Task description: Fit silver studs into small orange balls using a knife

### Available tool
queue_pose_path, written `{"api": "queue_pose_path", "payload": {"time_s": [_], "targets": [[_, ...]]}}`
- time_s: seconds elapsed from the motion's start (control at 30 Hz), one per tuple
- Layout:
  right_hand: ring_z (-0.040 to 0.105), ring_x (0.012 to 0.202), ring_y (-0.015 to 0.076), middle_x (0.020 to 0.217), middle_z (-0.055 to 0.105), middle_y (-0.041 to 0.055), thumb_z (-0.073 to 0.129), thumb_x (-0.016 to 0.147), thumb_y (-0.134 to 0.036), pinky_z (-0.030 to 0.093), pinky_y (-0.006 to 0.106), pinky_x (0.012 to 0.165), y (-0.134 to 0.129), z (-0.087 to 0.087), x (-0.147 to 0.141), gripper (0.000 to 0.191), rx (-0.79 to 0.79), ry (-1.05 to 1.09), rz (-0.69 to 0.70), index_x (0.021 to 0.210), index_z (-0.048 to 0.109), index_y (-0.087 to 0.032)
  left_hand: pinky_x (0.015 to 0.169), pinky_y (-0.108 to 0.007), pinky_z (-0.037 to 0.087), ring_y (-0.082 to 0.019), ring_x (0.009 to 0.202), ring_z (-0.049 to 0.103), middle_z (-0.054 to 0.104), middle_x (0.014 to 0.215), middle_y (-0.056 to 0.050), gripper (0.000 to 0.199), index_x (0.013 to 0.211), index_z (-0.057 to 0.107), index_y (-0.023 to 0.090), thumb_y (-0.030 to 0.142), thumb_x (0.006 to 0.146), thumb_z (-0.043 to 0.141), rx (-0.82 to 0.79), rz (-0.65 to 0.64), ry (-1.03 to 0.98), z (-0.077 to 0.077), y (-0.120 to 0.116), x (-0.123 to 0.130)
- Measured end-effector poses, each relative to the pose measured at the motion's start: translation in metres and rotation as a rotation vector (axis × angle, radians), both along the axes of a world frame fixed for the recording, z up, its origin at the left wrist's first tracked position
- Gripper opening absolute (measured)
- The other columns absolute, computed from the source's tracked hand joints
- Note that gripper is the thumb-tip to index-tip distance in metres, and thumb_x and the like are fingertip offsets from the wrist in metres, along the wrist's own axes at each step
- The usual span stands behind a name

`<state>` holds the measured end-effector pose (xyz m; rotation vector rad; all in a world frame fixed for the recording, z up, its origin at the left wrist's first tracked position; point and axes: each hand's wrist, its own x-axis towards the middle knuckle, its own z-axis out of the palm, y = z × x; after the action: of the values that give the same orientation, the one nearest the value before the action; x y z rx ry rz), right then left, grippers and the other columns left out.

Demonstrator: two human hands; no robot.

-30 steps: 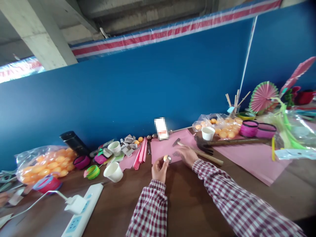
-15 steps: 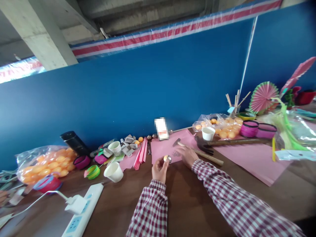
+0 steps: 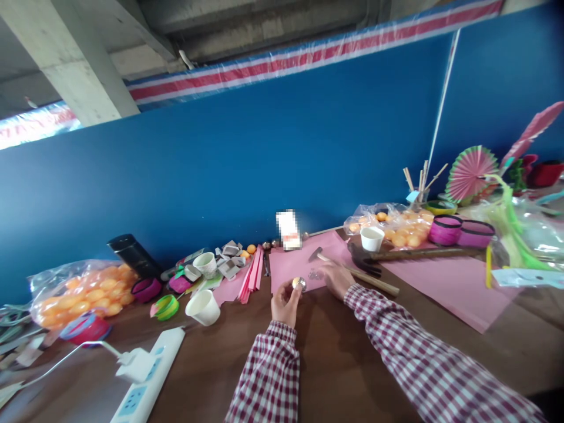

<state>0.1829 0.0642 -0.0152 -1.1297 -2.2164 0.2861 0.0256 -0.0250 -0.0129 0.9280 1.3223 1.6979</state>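
Note:
My left hand (image 3: 284,305) is closed, with thumb and fingers pinching a small ball (image 3: 299,284) that looks shiny silver on one side and yellowish on the other. Beside it, on the pink paper (image 3: 288,267), lies a little heap of clear or greyish bits (image 3: 314,274). My right hand (image 3: 338,280) reaches over the paper's near edge, its fingers stretched toward these bits and apparently holding nothing. Just behind that hand a small hammer (image 3: 374,282) lies slantwise, its head on the paper and its wooden handle passing to the right.
A larger claw hammer (image 3: 414,253), a white cup (image 3: 372,239) and a bag of orange balls (image 3: 403,230) lie to the right. At left are paper cups (image 3: 202,307), pink strips (image 3: 252,276), a power strip (image 3: 150,376) and another ball bag (image 3: 88,291). A blue partition (image 3: 264,147) stands behind.
My right hand has shifted slightly right, away from the clear bits, which show a little more. My left hand keeps its place with the ball.

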Motion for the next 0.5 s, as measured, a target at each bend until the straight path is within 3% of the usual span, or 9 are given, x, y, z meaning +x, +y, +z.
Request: {"api": "queue_pose_path", "payload": {"time_s": [0.1, 0.33, 0.5], "targets": [[0.045, 0.109, 0.0186, 0.102, 0.061, 0.0056, 0.038, 0.078, -0.017, 0.034, 0.032, 0.091, -0.0008, 0.0008, 0.0014, 0.03, 0.037, 0.039, 0.012, 0.094, 0.064, -0.02, 0.064, -0.027, 0.052, -0.017, 0.074, 0.062, 0.067, 0.083, -0.01, 0.041, 0.091, 0.061, 0.009, 0.034, 0.059, 0.069, 0.005, 0.003, 0.017, -0.0022, 0.0008, -0.0007], [0.053, 0.093, 0.0174, 0.087, 0.064, 0.0032, 0.041, 0.077, -0.017, 0.037, 0.031, 0.086, -0.003, 0.0005, 0.0033, 0.024, 0.061, 0.038, 0.048, 0.075, 0.064, -0.02, 0.063, -0.027, 0.052, -0.016, 0.073, 0.062, 0.066, 0.085, -0.01, 0.041, 0.091, 0.062, 0.01, 0.035, 0.058, 0.069, 0.016, -0.004, 0.016, -0.0031, 0.001, -0.0013], [0.051, 0.09, 0.0179, 0.101, 0.06, 0.0071, 0.035, 0.077, -0.014, 0.039, 0.032, 0.081, 0.0012, -0.0037, 0.0061, 0.034, 0.058, 0.056, -0.07, 0.105, 0.054, -0.015, 0.062, -0.026, 0.051, -0.015, 0.069, 0.062, 0.066, 0.084, -0.009, 0.041, 0.091, 0.062, 0.01, 0.035, 0.058, 0.069, 0.0, 0.005, 0.005, -0.0013, -0.0004, -0.0007]]}}
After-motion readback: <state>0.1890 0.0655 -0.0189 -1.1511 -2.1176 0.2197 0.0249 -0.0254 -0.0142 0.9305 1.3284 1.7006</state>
